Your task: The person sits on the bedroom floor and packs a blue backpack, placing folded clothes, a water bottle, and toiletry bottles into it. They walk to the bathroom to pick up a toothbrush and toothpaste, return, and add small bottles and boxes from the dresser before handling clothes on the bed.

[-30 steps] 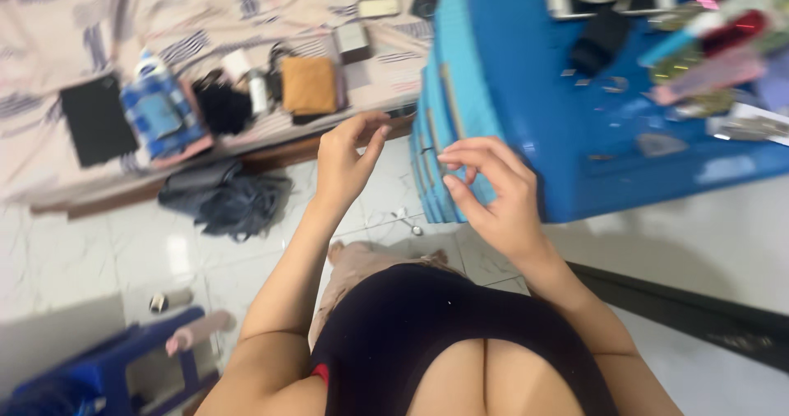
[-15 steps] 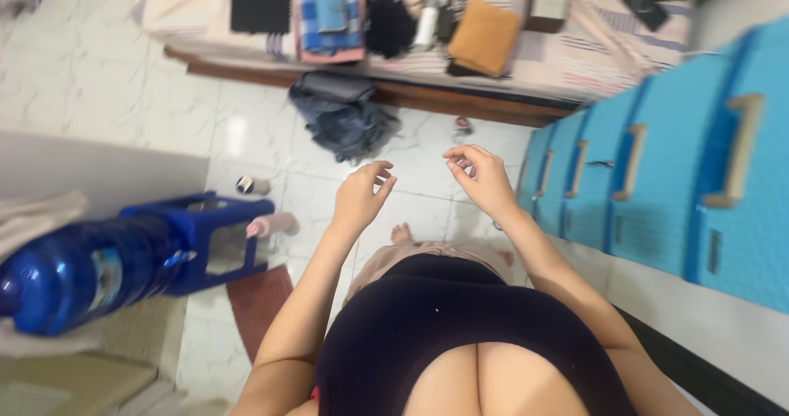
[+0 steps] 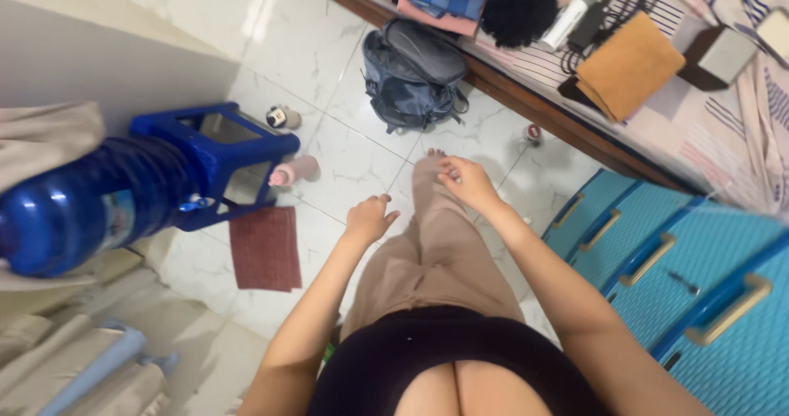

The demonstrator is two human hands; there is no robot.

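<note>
My left hand (image 3: pixel 370 217) hangs in front of my body over the beige trousers (image 3: pixel 436 251), fingers loosely curled and holding nothing. My right hand (image 3: pixel 467 182) is a little higher and to the right, its thumb and fingertips pinched together; nothing shows between them. The blue drawer cabinet (image 3: pixel 690 276) with tan handles stands right of my right forearm, apart from the hand. A small dark item lies on one drawer front (image 3: pixel 684 283).
A grey backpack (image 3: pixel 411 71) lies on the white tiled floor by the bed edge (image 3: pixel 526 95). A tan pouch (image 3: pixel 629 64) and other items lie on the bed. Left are a blue stool (image 3: pixel 214 149), a large blue water bottle (image 3: pixel 82 210), a red-brown mat (image 3: pixel 265 247) and a pink bottle (image 3: pixel 292 172).
The view has swung down and left, away from the cabinet top toward the floor. Both hands have dropped from the drawer fronts and moved lower, in front of my legs.
</note>
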